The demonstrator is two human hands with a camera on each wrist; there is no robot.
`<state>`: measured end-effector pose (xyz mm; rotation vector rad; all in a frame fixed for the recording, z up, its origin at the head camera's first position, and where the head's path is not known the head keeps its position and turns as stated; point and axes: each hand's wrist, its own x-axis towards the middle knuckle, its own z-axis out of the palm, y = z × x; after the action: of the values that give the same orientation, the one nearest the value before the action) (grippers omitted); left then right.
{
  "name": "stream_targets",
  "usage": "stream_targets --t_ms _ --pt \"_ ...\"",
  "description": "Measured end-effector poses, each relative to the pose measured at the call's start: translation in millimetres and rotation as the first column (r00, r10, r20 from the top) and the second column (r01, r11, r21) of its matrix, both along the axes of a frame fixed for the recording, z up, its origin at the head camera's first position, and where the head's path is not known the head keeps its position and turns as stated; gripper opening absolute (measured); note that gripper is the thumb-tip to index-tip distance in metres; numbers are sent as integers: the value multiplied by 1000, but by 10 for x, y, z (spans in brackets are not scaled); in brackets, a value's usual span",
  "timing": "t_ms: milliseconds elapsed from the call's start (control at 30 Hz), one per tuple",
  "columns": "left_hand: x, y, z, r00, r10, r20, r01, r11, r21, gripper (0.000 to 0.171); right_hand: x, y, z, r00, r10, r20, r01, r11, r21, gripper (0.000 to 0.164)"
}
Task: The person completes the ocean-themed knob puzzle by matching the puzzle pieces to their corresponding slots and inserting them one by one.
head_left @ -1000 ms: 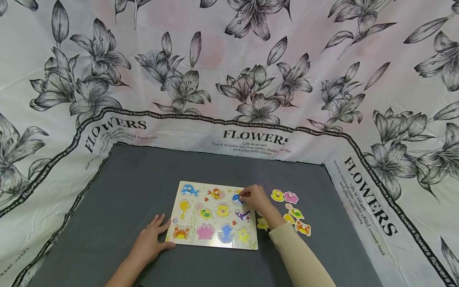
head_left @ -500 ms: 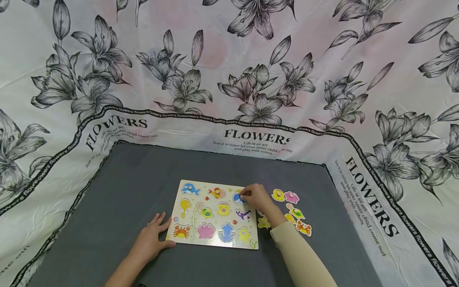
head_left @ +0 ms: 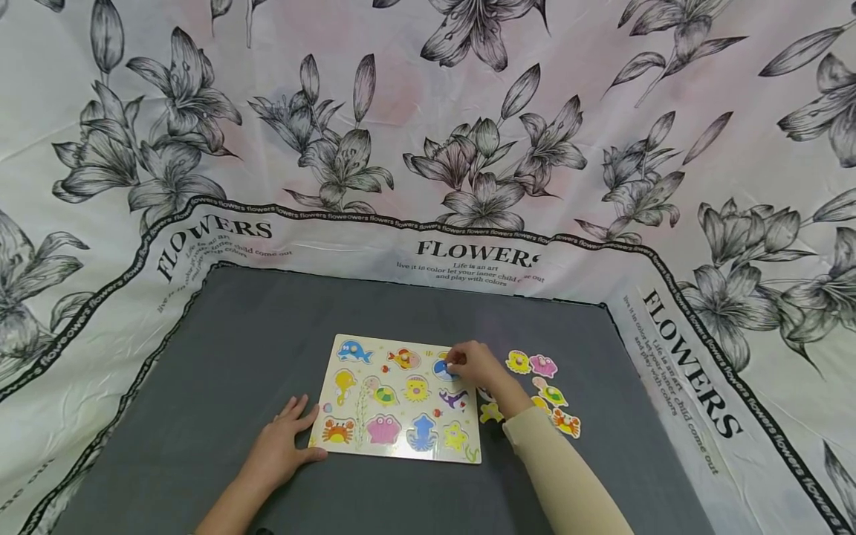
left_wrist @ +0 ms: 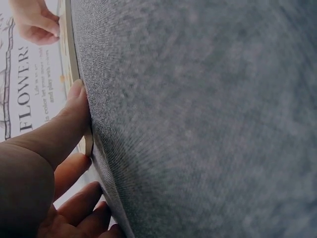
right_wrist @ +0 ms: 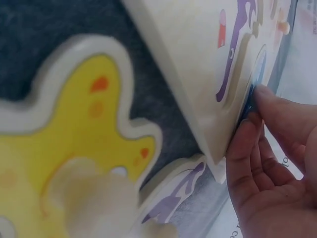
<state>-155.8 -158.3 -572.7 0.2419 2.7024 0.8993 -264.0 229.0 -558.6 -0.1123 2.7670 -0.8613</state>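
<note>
A wooden peg puzzle board (head_left: 380, 351) with sea-animal pictures lies on the grey tabletop. At its near left corner rests my left hand (head_left: 284, 442), thumb along the near edge and fingers spread by the left edge. In the left wrist view the thumb (left_wrist: 69, 116) lies against the board's edge. My right hand (head_left: 476, 365) pinches a blue puzzle piece (right_wrist: 251, 103) between thumb and index finger over the board's far right slot. The fingers hide part of that piece. A blue whale (head_left: 354, 352) shows at the board's far left.
Right of the board lie loose pieces: a yellow octopus (head_left: 518, 362), a pink piece (head_left: 543, 365), a turtle (head_left: 551, 394), a crab (head_left: 566, 423) and a yellow starfish (head_left: 491, 412). A purple piece (right_wrist: 171, 201) lies beside the starfish. Flower-printed cloth (head_left: 348, 238) surrounds the tabletop.
The right hand stays at the far right slot with the blue piece, its fingers shifting only slightly. The left hand keeps its place at the corner. The head view shifts a little.
</note>
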Motion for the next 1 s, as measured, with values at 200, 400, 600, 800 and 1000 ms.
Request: stream_targets --t_ms 200,400,600,800,1000 --pt "46 43 -28 1000 7 -4 -7 1000 -12 90 63 43 15 1000 0 2 0 1000 -13 12" --pt "71 86 -58 1000 12 -11 -12 1000 3 91 129 106 121 1000 -6 -24 5 1000 -19 21" --pt "102 111 -88 1000 18 -14 -18 1000 7 92 237 215 326 990 18 -139 -26 998 -52 24" --pt "158 121 -118 999 29 -31 -29 1000 4 92 367 389 483 979 -32 -199 15 996 -89 21" --pt "213 134 -131 998 31 -50 -31 1000 -3 91 493 628 558 963 -65 -262 42 995 -94 20"
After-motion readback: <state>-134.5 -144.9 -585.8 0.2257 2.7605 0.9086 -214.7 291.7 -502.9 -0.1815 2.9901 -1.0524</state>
